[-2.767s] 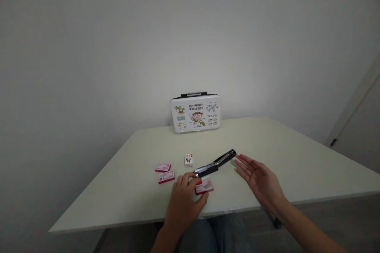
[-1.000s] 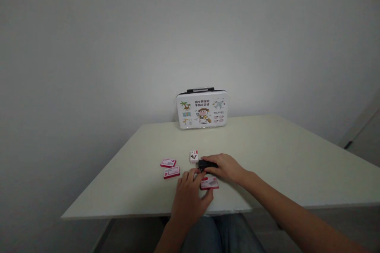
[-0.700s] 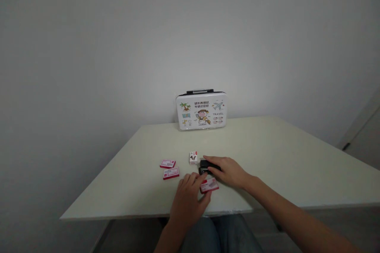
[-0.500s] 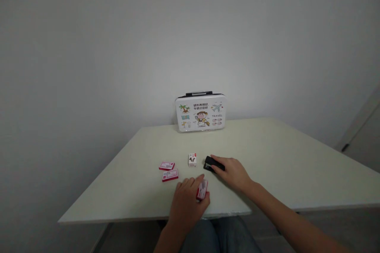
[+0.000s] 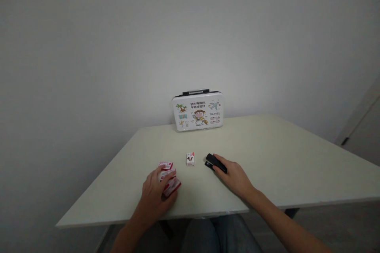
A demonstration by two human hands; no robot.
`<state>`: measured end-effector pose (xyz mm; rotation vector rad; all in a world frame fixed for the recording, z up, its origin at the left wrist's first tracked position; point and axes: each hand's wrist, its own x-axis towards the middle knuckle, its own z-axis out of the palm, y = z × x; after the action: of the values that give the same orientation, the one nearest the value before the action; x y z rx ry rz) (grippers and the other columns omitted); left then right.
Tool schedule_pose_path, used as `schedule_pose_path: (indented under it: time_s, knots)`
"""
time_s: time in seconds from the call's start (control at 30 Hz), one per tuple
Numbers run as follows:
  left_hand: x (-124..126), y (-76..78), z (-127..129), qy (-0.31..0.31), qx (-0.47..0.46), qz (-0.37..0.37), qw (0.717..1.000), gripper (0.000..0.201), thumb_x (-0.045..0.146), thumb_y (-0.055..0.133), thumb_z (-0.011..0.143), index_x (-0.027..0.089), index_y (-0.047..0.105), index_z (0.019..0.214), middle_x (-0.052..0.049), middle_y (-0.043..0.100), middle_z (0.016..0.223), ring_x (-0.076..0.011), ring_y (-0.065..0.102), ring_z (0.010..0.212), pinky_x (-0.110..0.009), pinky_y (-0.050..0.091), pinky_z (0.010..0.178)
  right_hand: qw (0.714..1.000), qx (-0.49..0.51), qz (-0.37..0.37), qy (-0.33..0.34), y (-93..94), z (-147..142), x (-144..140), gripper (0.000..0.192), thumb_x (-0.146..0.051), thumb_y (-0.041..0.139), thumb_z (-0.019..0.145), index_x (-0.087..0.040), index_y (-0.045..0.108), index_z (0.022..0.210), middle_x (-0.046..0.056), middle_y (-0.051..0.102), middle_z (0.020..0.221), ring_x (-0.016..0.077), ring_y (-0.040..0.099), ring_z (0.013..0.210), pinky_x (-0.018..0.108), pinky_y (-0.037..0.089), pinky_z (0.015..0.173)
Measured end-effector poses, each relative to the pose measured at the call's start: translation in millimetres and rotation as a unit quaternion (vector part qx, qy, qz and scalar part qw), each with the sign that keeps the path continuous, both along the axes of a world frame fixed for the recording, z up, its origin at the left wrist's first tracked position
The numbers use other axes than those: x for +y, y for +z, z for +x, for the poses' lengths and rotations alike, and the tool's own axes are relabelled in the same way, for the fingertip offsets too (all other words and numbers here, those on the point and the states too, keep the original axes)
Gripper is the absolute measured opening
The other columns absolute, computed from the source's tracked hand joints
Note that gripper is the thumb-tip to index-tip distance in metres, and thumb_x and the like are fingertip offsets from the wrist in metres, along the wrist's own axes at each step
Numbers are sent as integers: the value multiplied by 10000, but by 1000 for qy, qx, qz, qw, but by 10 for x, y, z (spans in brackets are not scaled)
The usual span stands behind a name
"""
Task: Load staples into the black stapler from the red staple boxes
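Grey wall (image 5: 190, 27) behind pale table (image 5: 246, 138); white case (image 5: 198, 112) upright at the back, apparently shut, contents unseen. Right hand (image 5: 236, 176) grasps black stapler (image 5: 217, 163), long axis slanting from far left to near right; left hand (image 5: 152, 195), well apart, pinches red-and-white box (image 5: 172, 188) by two similar boxes (image 5: 169, 165), contact unclear; small white box (image 5: 190, 159) stands between left hand and stapler, contents hidden

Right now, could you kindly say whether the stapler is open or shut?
Shut: the stapler in the right hand has its top folded over its base.
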<state>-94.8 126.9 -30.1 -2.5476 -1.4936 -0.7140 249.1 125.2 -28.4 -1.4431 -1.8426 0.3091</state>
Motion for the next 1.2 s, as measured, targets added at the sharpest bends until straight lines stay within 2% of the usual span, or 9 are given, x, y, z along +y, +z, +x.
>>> schedule_pose_path:
  time_s: [0.07,0.13,0.3,0.43,0.6,0.73,0.83,0.97,1.2]
  knots:
    - [79,-39,-78,-8,-5,-5,1000,585,454,612,889,345,465,1445,-81,390,1516,-339,384,1349,-527,396,1050,1000,-3,2,-1,3,-2,-2,488,-402,533,976,-285,509,1449,56,638,1339,283,641,1158,410,508,980]
    - [118,-45,-68,-17,-5,-27,999,578,458,573,921,345,429,1470,-70,479,1447,-307,446,1286,-493,419,1028,1000,-9,1,-6,-2,-3,0,491,-406,533,976,-283,507,1450,58,647,1327,283,650,1139,407,512,967]
    - [98,-55,-53,27,-3,-30,999,634,520,566,911,321,410,1492,-94,551,1282,-293,531,1123,-461,467,933,1000,-10,3,-2,-16,5,-1,484,-417,520,984,-282,508,1448,53,633,1348,273,646,1149,388,514,959]
    - [156,-166,-426,76,-21,-26,997,711,569,552,898,257,383,1514,-106,520,1225,-287,540,1114,-456,470,968,1000,-10,6,-5,-15,3,-12,482,-404,522,982,-279,508,1447,52,638,1341,270,647,1146,384,507,970]
    - [382,-165,-832,105,-20,-41,993,815,555,547,884,247,246,1575,-124,429,1391,-297,512,1220,-451,443,1026,1000,-18,3,-7,-8,-4,-12,474,-402,525,979,-285,513,1438,51,658,1308,273,660,1113,388,513,954]
    - [474,-21,-706,31,22,-64,997,724,473,522,899,335,268,1563,-68,385,1550,-313,496,1265,-457,441,1005,1000,-13,6,-5,-2,-1,-17,466,-403,518,982,-294,514,1436,47,664,1298,274,665,1103,384,523,931]
    - [452,50,-575,-8,40,-80,996,653,446,508,910,381,323,1533,-26,432,1541,-293,546,1200,-450,445,986,1000,-8,9,1,11,-4,-26,461,-400,516,984,-300,517,1434,40,660,1307,271,663,1112,382,521,938]
    - [330,33,-511,3,12,-58,998,628,462,550,888,312,416,1482,-60,480,1467,-289,517,1253,-437,439,1010,1000,-6,9,0,24,-13,-34,459,-396,519,981,-297,528,1429,40,632,1350,272,643,1156,380,512,959]
    - [146,-52,-447,36,-19,-57,998,763,511,577,877,295,280,1545,-104,391,1484,-300,526,1239,-446,465,993,1000,-4,3,2,36,-5,-24,452,-391,509,970,-302,542,1412,33,687,1255,267,676,1070,373,524,908]
